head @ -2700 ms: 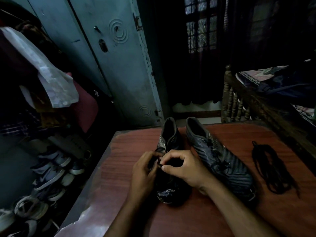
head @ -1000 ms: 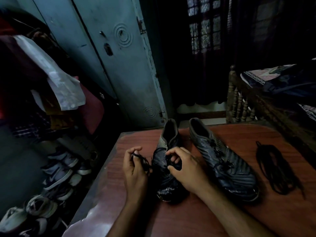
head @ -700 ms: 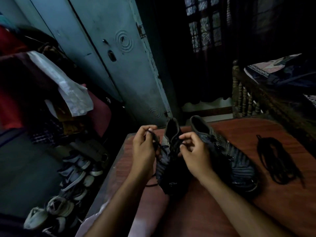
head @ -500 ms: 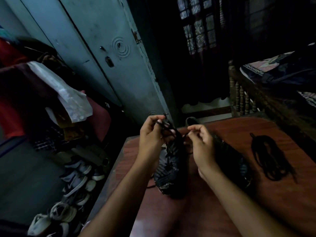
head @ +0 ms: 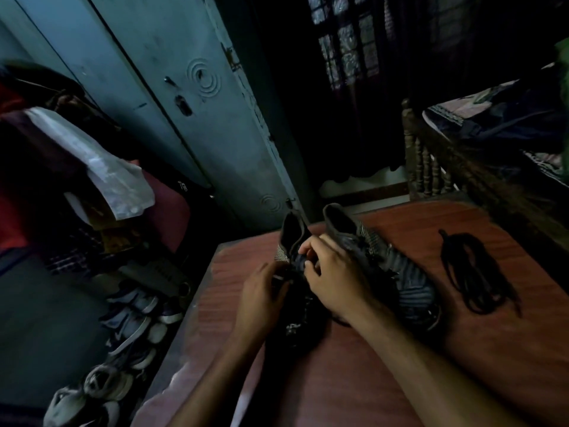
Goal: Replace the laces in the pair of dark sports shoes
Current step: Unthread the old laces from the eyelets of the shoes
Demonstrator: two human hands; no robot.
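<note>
Two dark sports shoes lie side by side near the far left corner of the desk [head: 354,380], toes toward the person. The left shoe [head: 297,303] is worked at the lace area by both hands: the left hand [head: 261,297] and right hand [head: 335,278] are curled over it, apparently pinching the lace, though the dim light hides the cord itself. The right shoe [head: 397,272] lies just beside. A loose bundle of black laces [head: 474,272] lies toward the right edge. The lace is judged light, limp and thin, best pinched near its tip; the shoe upper is judged soft.

Two dark shoes [head: 292,241] [head: 409,282], one loose lace bundle [head: 471,272], two hands [head: 261,300] [head: 335,278]
</note>
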